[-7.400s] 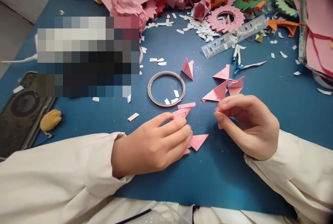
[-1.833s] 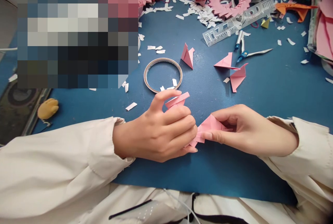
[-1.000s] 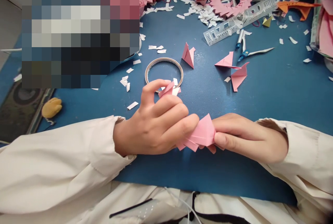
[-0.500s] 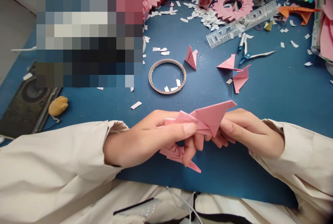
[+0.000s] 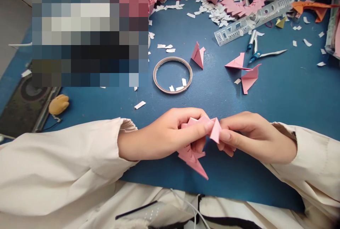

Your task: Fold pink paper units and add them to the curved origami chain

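Head cam: L hand (image 5: pixel 170 133) had thumb & fingers pinched on a folded pink paper chain of interlocked pieces (image 5: pixel 192 160), held above the blue tabletop (image 5: pixel 148 170) nr its front edge, pointed tail hanging below the palm. R hand (image 5: pixel 252 135) pressed thumb & forefinger together at the chain's R end. Beyond, on the tabletop: round, thin brown-and-white ring (image 5: pixel 155 76) w/ white paper scraps (image 5: pixel 180 88) inside; 3 loose folded pink paper triangles (image 5: pixel 249 78), 1 just R of ring, 2 further R, nr blue-and-silver metal compass (image 5: pixel 256 56). Clear plastic stencil ruler (image 5: pixel 231 35) lay behind.
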`<state>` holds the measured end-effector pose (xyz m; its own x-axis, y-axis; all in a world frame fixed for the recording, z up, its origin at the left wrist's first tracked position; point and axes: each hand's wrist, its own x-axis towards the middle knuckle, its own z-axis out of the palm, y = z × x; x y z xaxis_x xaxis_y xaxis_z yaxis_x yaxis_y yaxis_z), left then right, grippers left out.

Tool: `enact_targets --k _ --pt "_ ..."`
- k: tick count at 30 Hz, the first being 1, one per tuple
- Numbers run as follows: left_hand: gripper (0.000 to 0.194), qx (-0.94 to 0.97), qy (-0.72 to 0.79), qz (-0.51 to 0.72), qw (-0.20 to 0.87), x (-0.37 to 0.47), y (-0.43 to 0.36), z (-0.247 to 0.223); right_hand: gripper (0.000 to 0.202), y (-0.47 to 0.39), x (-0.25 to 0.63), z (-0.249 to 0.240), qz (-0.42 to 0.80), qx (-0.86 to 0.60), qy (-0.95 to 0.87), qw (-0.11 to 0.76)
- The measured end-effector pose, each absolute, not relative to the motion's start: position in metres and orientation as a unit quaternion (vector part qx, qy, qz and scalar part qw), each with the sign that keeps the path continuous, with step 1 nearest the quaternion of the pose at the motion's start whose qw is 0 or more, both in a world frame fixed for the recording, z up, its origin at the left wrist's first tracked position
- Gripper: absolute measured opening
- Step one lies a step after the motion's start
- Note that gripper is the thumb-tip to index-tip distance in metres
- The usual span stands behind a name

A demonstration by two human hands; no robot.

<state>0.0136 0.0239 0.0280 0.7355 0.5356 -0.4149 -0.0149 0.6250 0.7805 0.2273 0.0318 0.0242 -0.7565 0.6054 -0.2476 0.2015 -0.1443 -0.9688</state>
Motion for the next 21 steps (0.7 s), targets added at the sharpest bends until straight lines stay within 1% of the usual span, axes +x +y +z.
enact_targets --k 9,11,15,19,21 --pt "0.028 0.444 0.325 0.185 0.814 0.0167 0.0231 0.0242 0.043 0.0314 0.2239 0.0276 0.673 -0.352 -0.640 0.116" --pt "0.026 0.426 0.322 0.175 0.827 0.0146 0.0246 0.0251 0.044 0.0303 0.2237 0.0275 0.677 -0.353 -0.634 0.122" --pt "0.027 0.389 0.310 0.174 0.850 0.0111 0.0275 0.0290 0.042 0.0277 0.2252 0.0251 0.683 -0.360 -0.613 0.166" --pt "0.022 0.416 0.332 0.164 0.830 0.0119 0.0280 0.0297 0.042 0.0277 0.2267 0.0238 0.677 -0.375 -0.609 0.178" --pt "0.025 0.435 0.335 0.161 0.820 0.0129 0.0276 0.0286 0.040 0.0288 0.2267 0.0245 0.673 -0.377 -0.611 0.177"
